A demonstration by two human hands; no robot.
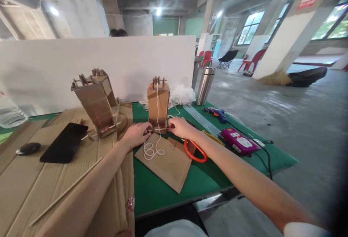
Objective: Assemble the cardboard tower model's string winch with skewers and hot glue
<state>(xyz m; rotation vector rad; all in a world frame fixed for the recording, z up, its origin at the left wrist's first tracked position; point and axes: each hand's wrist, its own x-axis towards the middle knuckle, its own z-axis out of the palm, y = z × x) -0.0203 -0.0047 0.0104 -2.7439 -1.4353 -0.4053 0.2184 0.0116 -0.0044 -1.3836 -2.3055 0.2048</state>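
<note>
A small upright cardboard tower (158, 103) stands on the green table (168, 190), with white string (157, 99) running down its front from a spool on top. My left hand (136, 134) pinches the left end of a thin stick at the tower's base. My right hand (181, 126) pinches the stick's right end. The string ends in loose coils (152, 151) on a flat cardboard piece (168, 162) in front of the tower. Scissors with orange handles (194, 152) lie under my right forearm.
A second tilted cardboard tower (95, 101) stands to the left on cardboard sheets, near a black phone (64, 142) and a long skewer (66, 191). A steel flask (205, 86), blue glue gun (216, 113), glue sticks, pink power strip (239, 141) and netting (181, 95) lie right. A white partition (81, 66) stands behind.
</note>
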